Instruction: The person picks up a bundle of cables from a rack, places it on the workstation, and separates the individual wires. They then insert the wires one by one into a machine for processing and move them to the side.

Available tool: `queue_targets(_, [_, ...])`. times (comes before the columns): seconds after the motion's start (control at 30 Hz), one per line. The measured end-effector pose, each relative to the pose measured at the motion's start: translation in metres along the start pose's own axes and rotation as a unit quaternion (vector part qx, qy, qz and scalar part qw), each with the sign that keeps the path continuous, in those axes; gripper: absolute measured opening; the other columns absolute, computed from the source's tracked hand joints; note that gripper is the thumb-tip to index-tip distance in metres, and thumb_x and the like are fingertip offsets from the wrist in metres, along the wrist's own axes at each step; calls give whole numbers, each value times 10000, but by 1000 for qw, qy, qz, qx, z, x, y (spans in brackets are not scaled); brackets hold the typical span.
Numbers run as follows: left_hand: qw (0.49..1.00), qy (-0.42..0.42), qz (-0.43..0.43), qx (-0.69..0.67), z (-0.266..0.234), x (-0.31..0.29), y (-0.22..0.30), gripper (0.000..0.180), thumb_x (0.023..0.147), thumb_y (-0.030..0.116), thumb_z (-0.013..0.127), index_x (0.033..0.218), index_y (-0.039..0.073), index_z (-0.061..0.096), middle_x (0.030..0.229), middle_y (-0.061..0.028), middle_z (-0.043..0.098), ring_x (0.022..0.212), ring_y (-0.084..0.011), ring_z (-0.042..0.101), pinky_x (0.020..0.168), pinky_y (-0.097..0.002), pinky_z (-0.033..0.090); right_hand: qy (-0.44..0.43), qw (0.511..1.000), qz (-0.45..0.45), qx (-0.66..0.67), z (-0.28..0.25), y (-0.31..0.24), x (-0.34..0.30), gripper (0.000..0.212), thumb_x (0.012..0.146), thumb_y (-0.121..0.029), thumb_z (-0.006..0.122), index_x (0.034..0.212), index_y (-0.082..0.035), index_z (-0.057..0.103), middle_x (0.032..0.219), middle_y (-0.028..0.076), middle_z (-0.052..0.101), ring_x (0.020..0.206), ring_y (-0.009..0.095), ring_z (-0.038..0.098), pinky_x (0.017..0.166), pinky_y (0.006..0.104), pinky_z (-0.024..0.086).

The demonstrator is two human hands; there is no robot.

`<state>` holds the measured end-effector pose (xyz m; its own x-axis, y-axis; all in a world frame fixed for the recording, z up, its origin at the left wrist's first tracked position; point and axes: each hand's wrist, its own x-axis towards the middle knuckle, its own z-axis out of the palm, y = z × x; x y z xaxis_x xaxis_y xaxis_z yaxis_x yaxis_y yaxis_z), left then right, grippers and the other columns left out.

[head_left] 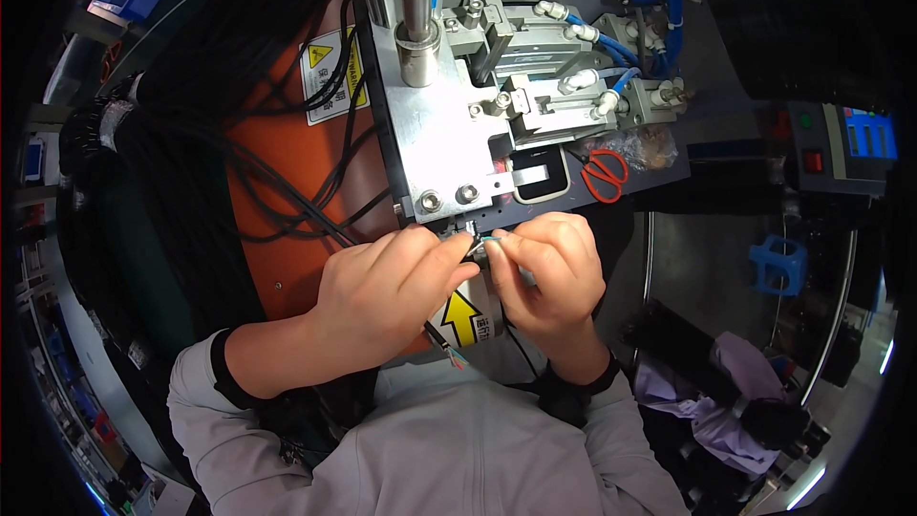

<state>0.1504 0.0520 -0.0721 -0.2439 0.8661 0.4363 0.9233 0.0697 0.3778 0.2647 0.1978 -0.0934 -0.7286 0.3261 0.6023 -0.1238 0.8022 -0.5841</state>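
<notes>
My left hand (387, 282) is closed with thumb and fingertips round the end of a black cable, mostly hidden by the fingers. From its right, my right hand (549, 272) pinches thin green-blue wires (491, 238) that come out of that cable end. Both hands meet just below the front edge of a metal machine plate (435, 143), beside a small metal part at its edge. Below my left hand hangs another black cable end (441, 341), with several thin coloured wires (458, 359) fanned out of it.
Pneumatic cylinders (554, 100) with blue hoses stand on the machine. Red-handled scissors (605, 177) lie right of the plate, near a clear plastic bag (640, 148). Bundled black cables (277, 191) cross an orange surface (272, 272) at left. A blue stool (778, 265) stands far right.
</notes>
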Motion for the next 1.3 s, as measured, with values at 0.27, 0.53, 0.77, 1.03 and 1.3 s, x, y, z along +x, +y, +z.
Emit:
queue_targets(0.27, [995,30,-20,-97,1,-3,-2,303,714,29,704,1014,2,668,743,-45,573,591,-157,574,469,-265,427,26,999,-14,34,4,-2,1,180,685,53,717,832,-11,633,759,77,606,688,220,568,650,322,463])
queue_targets(0.53, [995,-40,57,66,0,-3,-2,427,660,71,612,1080,6,661,838,-26,580,606,-113,522,450,-232,361,-60,990,108,67,3,14,-2,96,714,36,674,785,-8,627,751,84,614,690,226,572,652,319,450])
queue_targets(0.77, [990,-60,71,110,3,-6,-1,397,681,88,624,1068,6,659,817,-7,552,591,-104,475,456,-224,339,-83,989,116,37,11,15,-2,79,711,40,659,738,-6,601,701,85,578,656,236,542,629,320,430])
queue_targets(1.03, [991,-71,43,109,4,-4,0,306,719,85,625,1015,20,665,737,10,466,571,-93,459,447,-240,329,-66,992,91,49,16,19,-6,91,697,35,653,728,-4,578,702,92,561,653,239,525,617,323,418])
queue_targets(1.3, [991,-62,26,119,8,-1,-2,158,747,121,632,890,55,640,764,28,499,652,-69,526,476,-216,362,-62,932,302,189,18,23,-14,109,698,28,677,733,-18,585,715,78,571,649,235,527,601,321,427])
